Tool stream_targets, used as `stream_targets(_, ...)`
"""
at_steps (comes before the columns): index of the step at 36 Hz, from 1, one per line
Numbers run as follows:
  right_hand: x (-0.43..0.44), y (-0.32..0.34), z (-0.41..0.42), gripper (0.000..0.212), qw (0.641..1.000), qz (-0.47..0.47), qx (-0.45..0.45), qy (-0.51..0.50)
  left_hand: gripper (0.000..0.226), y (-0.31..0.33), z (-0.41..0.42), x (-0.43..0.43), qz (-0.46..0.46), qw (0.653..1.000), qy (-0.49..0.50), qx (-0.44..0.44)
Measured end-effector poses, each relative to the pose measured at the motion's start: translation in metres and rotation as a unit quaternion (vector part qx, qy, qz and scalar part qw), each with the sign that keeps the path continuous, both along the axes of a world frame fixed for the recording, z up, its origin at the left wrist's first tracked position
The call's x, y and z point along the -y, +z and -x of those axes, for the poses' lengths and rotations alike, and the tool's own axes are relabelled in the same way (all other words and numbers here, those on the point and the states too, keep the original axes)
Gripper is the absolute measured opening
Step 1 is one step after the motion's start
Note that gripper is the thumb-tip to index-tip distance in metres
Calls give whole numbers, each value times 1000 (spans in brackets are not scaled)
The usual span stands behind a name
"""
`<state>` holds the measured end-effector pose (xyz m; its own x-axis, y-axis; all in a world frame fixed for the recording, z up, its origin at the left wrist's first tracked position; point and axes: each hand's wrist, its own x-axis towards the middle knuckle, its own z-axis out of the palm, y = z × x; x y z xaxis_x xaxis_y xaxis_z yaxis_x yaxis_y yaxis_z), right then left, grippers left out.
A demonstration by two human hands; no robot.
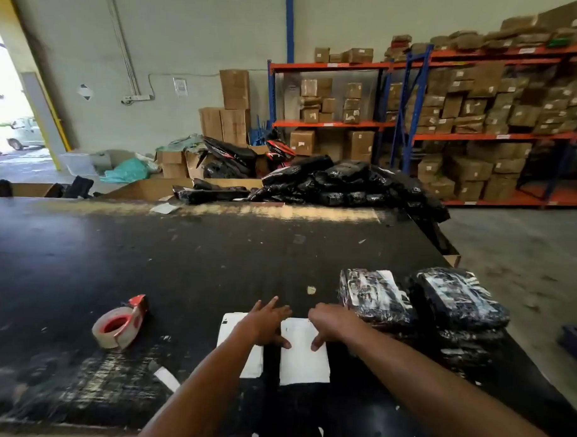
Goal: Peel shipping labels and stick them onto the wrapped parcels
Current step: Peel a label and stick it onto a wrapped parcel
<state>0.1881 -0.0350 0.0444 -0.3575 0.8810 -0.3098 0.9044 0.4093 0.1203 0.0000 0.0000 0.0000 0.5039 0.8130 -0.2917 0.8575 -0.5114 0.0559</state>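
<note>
Two white label sheets lie side by side on the black table near its front edge. My left hand [266, 322] rests flat with fingers spread on the left sheet [231, 327]. My right hand [331, 324] presses fingertips and thumb on the top of the right sheet [305, 359]. Just right of my right hand stand two stacks of black wrapped parcels [379, 296] [457, 299], with white print showing through the wrap. Whether either hand pinches a sheet edge is unclear.
A tape dispenser [121, 323] lies left of the sheets. A pile of black wrapped parcels [340, 184] covers the table's far right end. Paper scraps [166, 379] dot the table [148, 262]. Orange shelving [479, 136] with cardboard boxes lines the right wall.
</note>
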Motion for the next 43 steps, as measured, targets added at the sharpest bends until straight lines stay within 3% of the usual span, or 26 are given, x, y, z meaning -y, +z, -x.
stream_targets(2,-3,-10,7,67,1000,22,13,-17,89,-7,1,-1,6,1000,-1,2)
stream_targets(6,-2,-45,5,119,996,39,-26,-81,91,-25,1,-4,23,1000,-1,0)
stream_targets(9,-2,-60,0,126,992,46,-41,-108,90,-30,4,-4,11,1000,-11,1)
stream_targets(19,-8,-71,0,109,992,37,-49,-107,81,-40,9,0,-19,999,-22,18)
stream_targets(24,-5,-64,3,66,995,28,-35,-88,72,-38,8,4,-40,998,-37,-11)
stream_targets(31,5,-45,4,35,996,0,-34,-86,54,-27,7,9,-44,998,-38,-5)
stream_targets(35,12,-32,5,28,996,-11,-34,-77,57,-15,10,10,-44,996,19,76)
stream_targets(38,18,-18,4,25,997,-32,-35,-62,64,-4,12,13,10,985,62,162)
stream_targets(43,20,11,1,24,997,-67,-34,-29,64,29,1,26,153,909,199,332)
